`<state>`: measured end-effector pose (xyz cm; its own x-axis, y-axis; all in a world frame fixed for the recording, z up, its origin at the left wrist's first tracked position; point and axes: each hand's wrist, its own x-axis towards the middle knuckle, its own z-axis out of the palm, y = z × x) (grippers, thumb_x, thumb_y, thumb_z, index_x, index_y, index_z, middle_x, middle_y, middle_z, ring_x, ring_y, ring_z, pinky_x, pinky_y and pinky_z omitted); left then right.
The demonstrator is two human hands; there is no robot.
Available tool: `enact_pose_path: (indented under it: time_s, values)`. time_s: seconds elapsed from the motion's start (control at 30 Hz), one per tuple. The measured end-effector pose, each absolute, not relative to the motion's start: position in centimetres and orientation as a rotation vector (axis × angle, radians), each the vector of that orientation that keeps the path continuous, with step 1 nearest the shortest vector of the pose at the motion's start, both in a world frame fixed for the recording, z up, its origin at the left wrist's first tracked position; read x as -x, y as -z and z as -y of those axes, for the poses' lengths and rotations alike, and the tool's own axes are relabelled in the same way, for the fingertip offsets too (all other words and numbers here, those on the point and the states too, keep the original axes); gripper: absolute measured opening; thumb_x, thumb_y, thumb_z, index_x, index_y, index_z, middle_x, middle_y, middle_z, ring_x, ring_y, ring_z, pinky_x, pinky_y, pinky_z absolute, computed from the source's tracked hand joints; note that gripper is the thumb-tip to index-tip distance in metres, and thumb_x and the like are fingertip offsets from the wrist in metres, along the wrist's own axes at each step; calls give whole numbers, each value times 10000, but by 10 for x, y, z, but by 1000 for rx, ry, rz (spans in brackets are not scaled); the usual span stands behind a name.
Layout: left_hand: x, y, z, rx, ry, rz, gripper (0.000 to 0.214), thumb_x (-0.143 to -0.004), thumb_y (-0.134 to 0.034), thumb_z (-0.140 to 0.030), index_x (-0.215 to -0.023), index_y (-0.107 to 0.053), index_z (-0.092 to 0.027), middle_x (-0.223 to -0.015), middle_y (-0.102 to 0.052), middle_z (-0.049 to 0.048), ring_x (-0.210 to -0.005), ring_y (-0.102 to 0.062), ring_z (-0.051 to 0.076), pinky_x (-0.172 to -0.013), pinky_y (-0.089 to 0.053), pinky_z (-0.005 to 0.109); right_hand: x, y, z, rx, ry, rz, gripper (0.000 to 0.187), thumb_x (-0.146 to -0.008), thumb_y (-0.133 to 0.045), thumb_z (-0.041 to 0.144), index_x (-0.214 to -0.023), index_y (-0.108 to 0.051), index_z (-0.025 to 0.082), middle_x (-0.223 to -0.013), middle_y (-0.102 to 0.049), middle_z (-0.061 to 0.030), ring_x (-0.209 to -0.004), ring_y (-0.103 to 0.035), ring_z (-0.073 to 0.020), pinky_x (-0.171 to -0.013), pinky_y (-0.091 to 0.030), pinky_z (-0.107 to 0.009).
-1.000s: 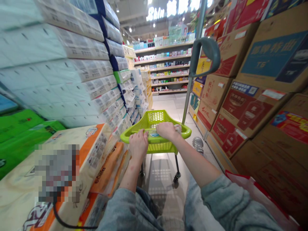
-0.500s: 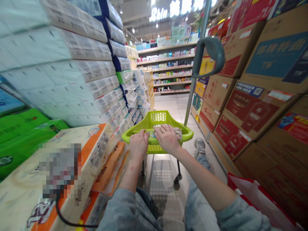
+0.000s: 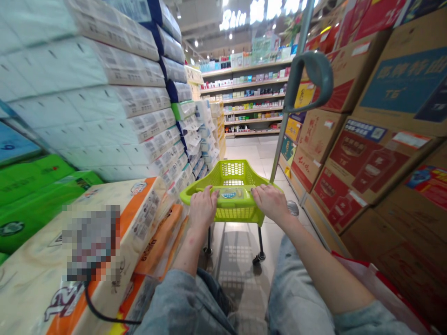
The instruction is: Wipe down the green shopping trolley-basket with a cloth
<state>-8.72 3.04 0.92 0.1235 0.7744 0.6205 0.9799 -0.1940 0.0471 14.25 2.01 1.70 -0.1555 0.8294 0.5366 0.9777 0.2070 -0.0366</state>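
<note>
A lime-green shopping basket on wheels [image 3: 233,174] stands in the aisle in front of me. My left hand [image 3: 202,208] grips the near rim at its left corner, fingers curled over the edge. Over at the near rim's right corner, my right hand [image 3: 270,201] is wrapped round the edge too. A green label plate [image 3: 228,193] on the rim shows between the two hands. The basket's grey pull handle [image 3: 307,79] rises on a metal pole at the right side.
Stacked tissue packs [image 3: 115,102] line the left, with orange-and-cream packs [image 3: 115,242] close by my left arm. Brown and red cartons [image 3: 363,153] are piled on the right. Tiled floor [image 3: 251,151] runs ahead to stocked shelves [image 3: 247,93]. A red-edged bag [image 3: 380,291] sits lower right.
My right hand slid from the middle of the near rim to its right corner, uncovering the label plate. The left hand stayed on the left corner.
</note>
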Motion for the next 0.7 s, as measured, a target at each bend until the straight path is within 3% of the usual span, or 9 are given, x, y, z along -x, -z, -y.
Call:
enact_pose_path:
  time_s: [0.23,0.33,0.4,0.53,0.63,0.7]
  values:
    - [101,-18,-36,2111,770,1752,450,-975,-262,-405,-1122,-602,-149,-1025,-699,103,-967,-617,217,-923,-366,359,-169,-22,-37,1545,209,2189,400,-957,-349,386,-782,-669,221,-822,-705,3,-774,-625,-133,-551,-251,-250]
    - [112,-22,-38,2091,662,1768,485,-978,-218,-343,-924,-669,-174,-935,-712,83,-939,-619,210,-983,-320,391,-176,-23,-47,1546,68,2147,345,-917,-421,431,-801,-686,242,-809,-714,13,-759,-639,-144,-567,-299,-235]
    - [115,-22,-40,2086,565,1754,513,-974,-209,-337,-835,-672,-164,-860,-707,89,-879,-620,215,-951,-336,389,-179,-22,-57,1544,-34,2040,273,-874,-494,449,-938,-687,266,-835,-720,16,-764,-650,-159,-606,-357,-235]
    - [110,-19,-45,2041,502,1751,524,-968,-206,-327,-818,-672,-140,-821,-695,112,-817,-610,226,-839,-363,377,-174,-15,-78,1532,-63,1620,444,-837,-545,437,-1217,-565,207,-1036,-699,-67,-860,-657,-214,-705,-455,-293]
    - [99,-17,-49,2020,530,1769,522,-965,-211,-327,-828,-676,-132,-827,-693,125,-818,-607,234,-823,-355,384,-157,-9,-82,1509,-6,1462,418,-875,-483,421,-1167,-587,141,-1099,-671,-143,-950,-634,-261,-807,-470,-370]
    - [91,-17,-49,2017,545,1798,519,-961,-221,-330,-837,-681,-124,-839,-693,135,-827,-607,239,-820,-355,388,-141,-5,-78,1464,35,1523,343,-903,-442,388,-1043,-642,147,-1100,-670,-146,-1030,-601,-279,-917,-430,-432]
